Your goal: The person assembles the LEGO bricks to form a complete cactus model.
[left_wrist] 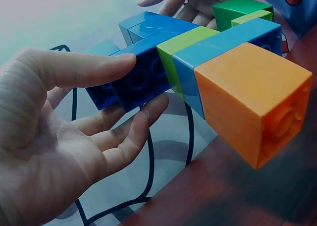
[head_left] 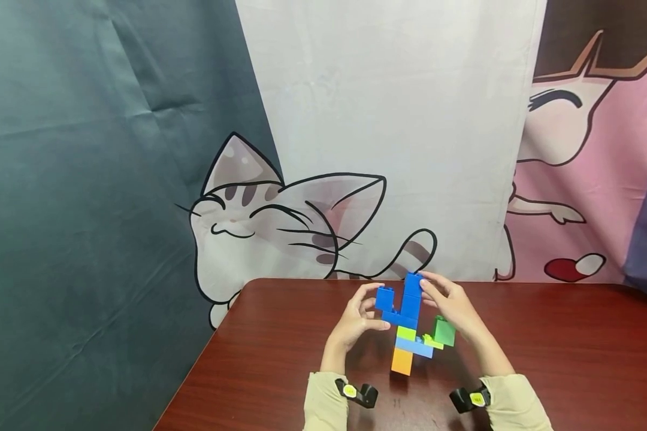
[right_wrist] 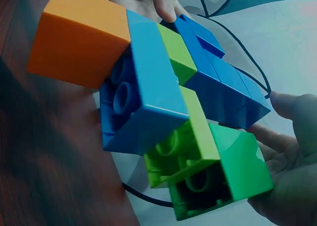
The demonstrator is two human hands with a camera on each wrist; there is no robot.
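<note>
A joined build of toy building blocks (head_left: 411,305) is held up over the table, slightly tilted. Its lower end is an orange block (head_left: 402,361), with a light blue block (head_left: 414,347) and a lime block (head_left: 407,333) above. Dark blue blocks form two uprights at the top, and a green block (head_left: 444,331) sits on a lime piece at the right. My left hand (head_left: 350,326) grips the dark blue part at the left, thumb (left_wrist: 106,67) across one side and fingers beneath. My right hand (head_left: 455,302) pinches the top of the taller blue upright.
Below lies a reddish-brown wooden table (head_left: 269,359), its far edge against a printed cloth backdrop (head_left: 399,120) with a cartoon cat. A black wrist strap (head_left: 363,395) is worn over the left sleeve, and another strap (head_left: 466,400) over the right.
</note>
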